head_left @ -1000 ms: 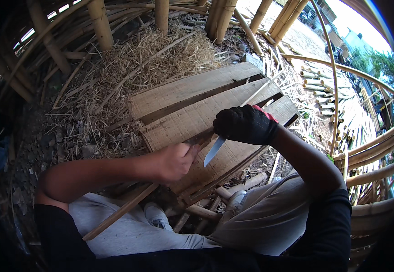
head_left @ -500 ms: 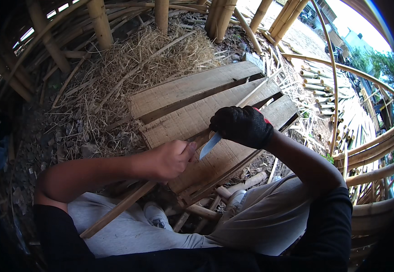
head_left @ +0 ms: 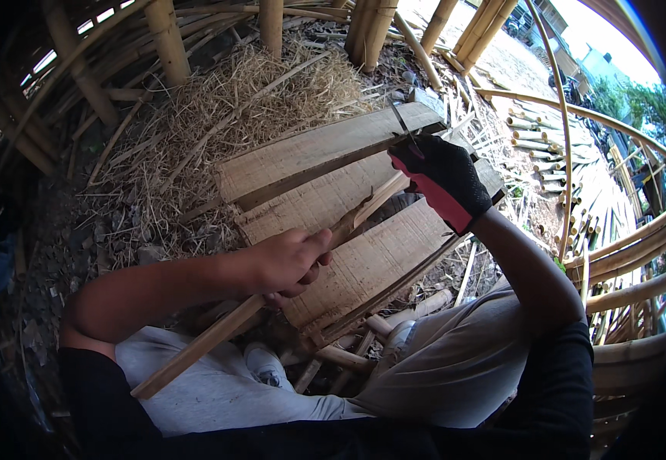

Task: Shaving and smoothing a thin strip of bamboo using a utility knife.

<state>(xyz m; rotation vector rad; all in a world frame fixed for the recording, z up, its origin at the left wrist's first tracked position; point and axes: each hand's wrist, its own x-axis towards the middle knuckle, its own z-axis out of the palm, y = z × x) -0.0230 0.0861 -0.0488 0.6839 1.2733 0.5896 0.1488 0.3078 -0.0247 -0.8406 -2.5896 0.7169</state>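
Note:
My bare left hand (head_left: 294, 264) is closed round a long split bamboo strip (head_left: 202, 346). The strip runs from above my lap up across a low bench of rough planks (head_left: 329, 146). A thin curled shaving (head_left: 365, 205) stands up from it beyond my left fingers. Near the strip's far part, my right hand (head_left: 444, 184), in a black and red glove, is closed on a knife (head_left: 400, 120). The blade points up and away, apart from the strip; the handle is mostly hidden in the glove.
Dry shavings (head_left: 195, 138) lie heaped left of and behind the bench. Upright bamboo poles (head_left: 273, 29) stand at the back. Cut bamboo pieces (head_left: 532, 138) lie in rows at the right, near curved bamboo rails (head_left: 624, 257). My shoe (head_left: 264, 364) is below the bench's near end.
My right hand has moved away and to the right, turning the knife from pointing down at the strip to pointing up. A curled shaving now shows on the strip. My left hand keeps its grip.

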